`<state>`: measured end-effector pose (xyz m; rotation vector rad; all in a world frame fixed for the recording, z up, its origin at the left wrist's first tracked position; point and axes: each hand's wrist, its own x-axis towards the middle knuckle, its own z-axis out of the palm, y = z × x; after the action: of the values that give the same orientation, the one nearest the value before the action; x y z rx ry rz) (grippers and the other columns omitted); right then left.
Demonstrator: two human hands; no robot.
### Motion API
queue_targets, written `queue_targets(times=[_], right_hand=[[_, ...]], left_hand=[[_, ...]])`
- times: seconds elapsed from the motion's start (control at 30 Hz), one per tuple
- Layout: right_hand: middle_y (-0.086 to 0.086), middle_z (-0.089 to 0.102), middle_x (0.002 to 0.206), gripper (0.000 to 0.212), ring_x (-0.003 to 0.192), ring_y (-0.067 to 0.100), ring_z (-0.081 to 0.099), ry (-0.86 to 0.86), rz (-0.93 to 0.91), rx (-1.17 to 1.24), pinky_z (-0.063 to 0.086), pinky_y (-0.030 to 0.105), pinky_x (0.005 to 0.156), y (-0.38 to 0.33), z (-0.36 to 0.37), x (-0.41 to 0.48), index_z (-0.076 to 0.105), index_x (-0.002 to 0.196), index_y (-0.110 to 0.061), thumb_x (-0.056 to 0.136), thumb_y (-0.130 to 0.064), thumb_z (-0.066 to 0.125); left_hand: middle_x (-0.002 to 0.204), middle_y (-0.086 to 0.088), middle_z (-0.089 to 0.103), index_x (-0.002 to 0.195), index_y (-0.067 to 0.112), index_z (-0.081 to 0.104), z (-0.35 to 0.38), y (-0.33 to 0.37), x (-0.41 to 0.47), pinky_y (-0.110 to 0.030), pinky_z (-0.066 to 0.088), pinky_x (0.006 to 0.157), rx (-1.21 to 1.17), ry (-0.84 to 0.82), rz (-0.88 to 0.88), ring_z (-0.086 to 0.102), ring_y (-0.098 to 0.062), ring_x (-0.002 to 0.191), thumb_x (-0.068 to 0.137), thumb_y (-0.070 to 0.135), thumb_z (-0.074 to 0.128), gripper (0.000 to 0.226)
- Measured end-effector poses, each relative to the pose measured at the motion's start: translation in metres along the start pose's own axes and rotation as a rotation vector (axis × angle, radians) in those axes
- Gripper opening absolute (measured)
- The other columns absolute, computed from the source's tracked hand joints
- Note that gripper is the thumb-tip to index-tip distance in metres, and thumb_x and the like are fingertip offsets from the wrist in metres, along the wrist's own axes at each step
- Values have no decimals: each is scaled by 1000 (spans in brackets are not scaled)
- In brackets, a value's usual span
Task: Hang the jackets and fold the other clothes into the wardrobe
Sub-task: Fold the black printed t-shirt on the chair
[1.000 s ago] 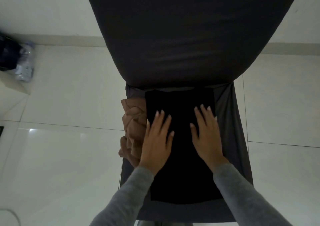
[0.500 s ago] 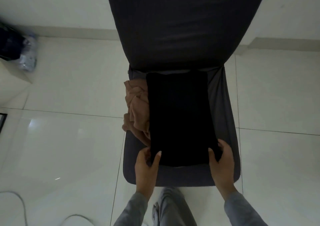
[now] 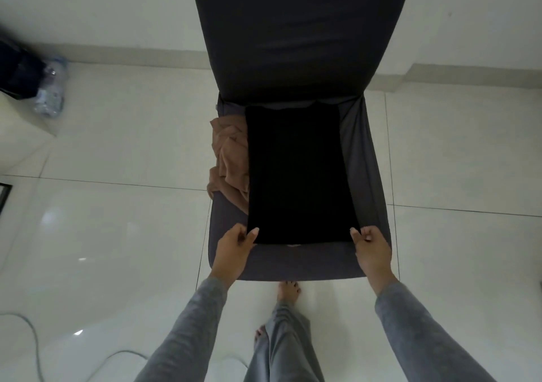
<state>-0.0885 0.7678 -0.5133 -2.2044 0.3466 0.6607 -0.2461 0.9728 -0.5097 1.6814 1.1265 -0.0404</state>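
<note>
While the dark chair (image 3: 296, 264) fills mid-frame, I see the black garment (image 3: 296, 176) flat on its seat, a tan garment (image 3: 228, 159) bunched just left. I'd lift both near corners evenly and fold them away without wrinkling. Left hand (image 3: 234, 249) and right hand (image 3: 372, 249) each pinch a corner.

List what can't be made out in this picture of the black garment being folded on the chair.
Head view only:
- Black garment: too dark to show its type or fold lines.
- Brown cloth: partly hidden under the black garment.
- Chair: back cut off by the top edge.
- Left hand and right hand: fingertips under the hem are hidden.
- Wardrobe: not in view.
- Dark object: cut off at left, unidentifiable.
</note>
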Motion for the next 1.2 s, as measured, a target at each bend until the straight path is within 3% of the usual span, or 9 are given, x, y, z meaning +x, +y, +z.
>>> queue_targets(times=[0.17,0.33,0.47,0.6,0.67,0.77,0.97,1.07,1.2], right_hand=[[4,60,74,16,86,28,67,-60,150,173,52,43,91,12,2,2,55,88,-9,84,-16,69],[7,66,92,46,94,25,63,-35,118,124,50,41,93,8,-2,5,52,108,-13,76,-36,76],[2,59,87,39,89,20,54,-56,75,-21,41,30,80,-7,-7,5,52,101,-14,79,-39,72],[7,56,72,31,77,24,54,-212,80,-129,46,38,76,-28,-14,22,64,79,-1,80,-31,72],[6,57,78,20,81,24,56,-200,-40,-243,43,34,75,-35,-11,26,58,77,-9,79,-24,72],[2,50,112,35,107,17,50,-120,-347,-299,43,33,95,-49,-6,19,55,110,-17,80,-26,71],[-18,17,152,97,140,-6,12,-737,-801,-358,16,15,113,-75,5,-25,20,149,-28,70,-74,51],[-6,36,149,71,138,4,31,-566,-759,-289,27,18,112,-72,12,-29,28,147,-21,88,-50,52],[-3,62,117,35,111,8,58,-496,-497,-156,40,5,87,-94,-3,-20,52,132,-18,98,-18,47]], left_hand=[[82,-9,50,84,12,36,11,1,-8,-25,57,73,-371,7,-172,60,-22,84,89,5,60,26],[94,-7,62,97,8,54,10,10,-7,-18,54,68,-404,-51,-255,63,-15,83,87,21,65,20],[90,-3,64,95,10,57,9,22,-2,-26,52,79,-442,-23,-268,62,-14,86,85,29,68,24],[94,-6,71,100,6,64,4,44,10,-35,51,91,-457,-139,-302,67,-22,93,80,37,71,37],[102,-7,71,108,10,65,0,54,12,-39,52,92,-487,-230,-337,66,-22,98,84,32,68,33],[115,-3,67,123,22,57,1,69,15,-41,55,85,-560,-302,-372,62,-21,106,90,25,61,33],[112,-13,66,127,7,52,10,116,17,-29,56,59,-731,-212,-409,64,-23,97,96,10,49,32],[106,-15,65,123,-2,53,9,139,16,-27,57,57,-798,-220,-422,64,-23,92,97,6,43,29],[103,-17,68,109,2,59,6,158,2,-31,59,72,-926,-206,-435,67,-27,90,100,19,41,26]])
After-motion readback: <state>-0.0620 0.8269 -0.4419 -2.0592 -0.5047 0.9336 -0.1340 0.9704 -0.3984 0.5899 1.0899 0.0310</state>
